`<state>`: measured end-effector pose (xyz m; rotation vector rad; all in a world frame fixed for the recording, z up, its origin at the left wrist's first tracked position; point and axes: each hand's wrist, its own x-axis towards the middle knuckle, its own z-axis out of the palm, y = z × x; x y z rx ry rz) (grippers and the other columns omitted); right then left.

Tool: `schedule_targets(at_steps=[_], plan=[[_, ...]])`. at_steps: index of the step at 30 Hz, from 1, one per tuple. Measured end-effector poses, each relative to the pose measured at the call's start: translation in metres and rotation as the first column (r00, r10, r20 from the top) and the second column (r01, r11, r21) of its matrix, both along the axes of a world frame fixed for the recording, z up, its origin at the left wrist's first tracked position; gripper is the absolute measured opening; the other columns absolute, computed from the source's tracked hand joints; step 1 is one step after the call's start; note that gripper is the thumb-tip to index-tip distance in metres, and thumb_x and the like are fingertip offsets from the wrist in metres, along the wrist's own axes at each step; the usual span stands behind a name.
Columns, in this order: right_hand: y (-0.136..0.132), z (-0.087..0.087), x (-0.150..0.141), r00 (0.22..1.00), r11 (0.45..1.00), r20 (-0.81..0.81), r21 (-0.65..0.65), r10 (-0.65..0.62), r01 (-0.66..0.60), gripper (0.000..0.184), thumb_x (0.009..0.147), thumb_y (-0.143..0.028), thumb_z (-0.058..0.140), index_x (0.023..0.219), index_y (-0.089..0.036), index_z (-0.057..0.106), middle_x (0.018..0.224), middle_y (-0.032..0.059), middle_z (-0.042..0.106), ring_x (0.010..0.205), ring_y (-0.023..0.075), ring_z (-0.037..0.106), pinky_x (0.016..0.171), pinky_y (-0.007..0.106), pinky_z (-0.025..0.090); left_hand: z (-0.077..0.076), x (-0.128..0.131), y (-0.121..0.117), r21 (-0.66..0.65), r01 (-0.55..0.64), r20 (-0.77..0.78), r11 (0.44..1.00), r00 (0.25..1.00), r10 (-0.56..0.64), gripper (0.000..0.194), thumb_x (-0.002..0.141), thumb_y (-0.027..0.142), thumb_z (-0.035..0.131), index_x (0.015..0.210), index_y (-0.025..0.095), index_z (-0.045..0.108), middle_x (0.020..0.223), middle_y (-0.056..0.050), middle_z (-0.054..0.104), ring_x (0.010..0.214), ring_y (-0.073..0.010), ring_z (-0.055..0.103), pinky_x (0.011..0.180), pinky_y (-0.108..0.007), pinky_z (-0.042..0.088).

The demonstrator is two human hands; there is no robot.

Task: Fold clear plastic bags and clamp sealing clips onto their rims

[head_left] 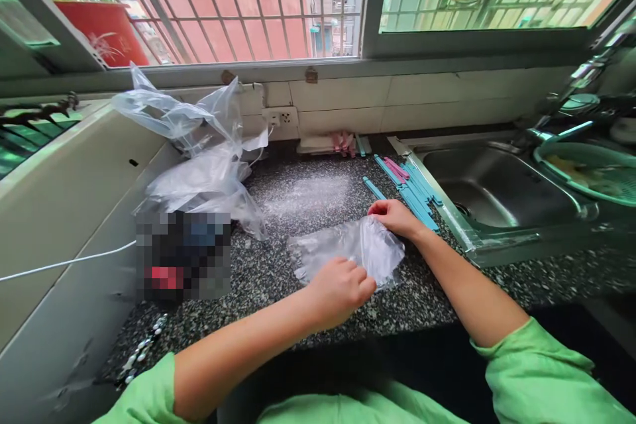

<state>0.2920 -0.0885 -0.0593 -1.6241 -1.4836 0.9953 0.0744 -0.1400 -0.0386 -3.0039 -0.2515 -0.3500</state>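
A clear plastic bag (pixel 342 245) lies flat and a little crumpled on the speckled countertop in front of me. My left hand (pixel 342 288) is closed at the bag's near edge, its fingertips hidden under the curled fingers. At the far right corner of the bag, my right hand (pixel 395 217) pinches the film between thumb and fingers. Just beyond that hand, several long blue plastic bag clips (pixel 415 195) lie in a loose pile, with pink clips (pixel 396 169) among them. One blue clip (pixel 373 188) sits apart, close to my right fingertips.
Crumpled plastic bags (pixel 199 172) are heaped at the back left, behind a pixelated dark object (pixel 183 255) with a white cable. A steel sink (pixel 497 185) and green basket (pixel 591 169) stand on the right. More pink clips (pixel 342 143) lie by the wall below a socket (pixel 281 118).
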Motion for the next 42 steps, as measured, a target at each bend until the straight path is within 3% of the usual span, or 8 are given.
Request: schedule_targets(at_steps=[4,7,11,16,22,29,32,42], plan=[[-0.001,0.003,0.0,1.0,1.0,-0.022,-0.023,0.008,-0.008,0.008,0.061,-0.021,0.054,0.065,-0.015,0.059,0.052,-0.0038,0.053,0.043,0.0071,0.042,0.04,0.02,0.036,-0.014,0.007,-0.008,-0.162,-0.026,-0.083,0.986,0.996,0.013,0.014,0.083,0.026,0.049,0.074,0.017,0.054,0.063,-0.002,0.057,0.056,-0.0146,0.052,0.052,-0.028,0.036],[-0.002,0.006,0.0,0.999,1.0,-0.036,-0.017,0.009,-0.009,0.007,0.061,-0.019,0.054,0.065,-0.015,0.059,0.053,-0.0039,0.053,0.043,0.0068,0.042,0.04,0.02,0.036,-0.002,0.0,0.004,-0.331,-0.052,0.1,0.942,0.991,0.089,0.021,0.082,0.036,0.051,0.083,0.016,0.059,0.068,-0.003,0.059,0.06,-0.0147,0.054,0.053,-0.027,0.04],[0.0,0.008,0.002,0.999,1.0,-0.046,0.027,-0.013,0.014,0.007,0.06,-0.014,0.054,0.064,-0.015,0.059,0.056,-0.0032,0.055,0.048,0.007,0.046,0.046,0.02,0.037,0.02,-0.034,0.048,-0.511,-0.128,0.297,0.85,0.902,0.315,0.018,0.084,0.017,0.044,0.088,0.015,0.061,0.075,-0.005,0.059,0.069,-0.0126,0.056,0.062,-0.024,0.046],[0.003,0.006,0.004,0.997,0.998,-0.064,0.057,-0.033,0.037,0.006,0.059,-0.015,0.055,0.064,-0.015,0.059,0.057,-0.003,0.057,0.051,0.0082,0.048,0.052,0.022,0.04,0.013,-0.088,0.091,-0.525,-0.325,0.092,0.787,0.897,0.432,0.032,0.076,0.018,0.052,0.109,0.019,0.055,0.108,-0.008,0.057,0.104,-0.021,0.052,0.093,-0.041,0.043],[0.004,0.004,0.006,0.996,0.992,-0.077,0.116,-0.039,0.047,0.006,0.059,-0.019,0.058,0.064,-0.015,0.06,0.06,-0.0021,0.059,0.056,0.0096,0.052,0.058,0.023,0.043,-0.008,-0.098,0.081,-0.613,-0.332,-0.045,0.717,0.92,0.389,0.059,0.073,0.026,0.061,0.129,0.023,0.041,0.129,-0.009,0.047,0.121,-0.0221,0.044,0.102,-0.04,0.037],[0.004,0.001,0.006,0.998,0.993,-0.037,0.11,-0.047,0.051,0.009,0.06,-0.021,0.058,0.065,-0.015,0.061,0.061,-0.0008,0.061,0.056,0.0109,0.053,0.057,0.024,0.044,-0.022,-0.064,0.082,-0.569,-0.392,0.141,0.723,0.819,0.556,0.029,0.077,0.014,0.049,0.102,0.017,0.063,0.094,-0.007,0.066,0.081,-0.0172,0.063,0.075,-0.03,0.052],[0.005,-0.001,0.006,0.999,0.99,-0.006,0.135,-0.046,0.046,0.008,0.06,-0.021,0.058,0.064,-0.016,0.061,0.061,-0.0005,0.061,0.057,0.0114,0.054,0.058,0.025,0.045,-0.028,-0.067,0.084,-0.618,-0.368,0.211,0.694,0.774,0.597,0.03,0.07,0.004,0.044,0.086,0.015,0.067,0.082,-0.005,0.07,0.076,-0.0156,0.064,0.073,-0.026,0.052],[0.005,-0.006,-0.004,0.995,0.98,0.083,0.194,-0.056,0.039,0.011,0.064,-0.024,0.057,0.068,-0.016,0.063,0.067,0.0024,0.065,0.061,0.0143,0.058,0.064,0.029,0.047,-0.033,-0.081,0.088,-0.88,-0.276,0.09,0.387,0.703,0.706,0.034,0.064,0.011,0.045,0.092,0.014,0.062,0.081,-0.004,0.07,0.073,-0.0157,0.065,0.069,-0.028,0.052]])
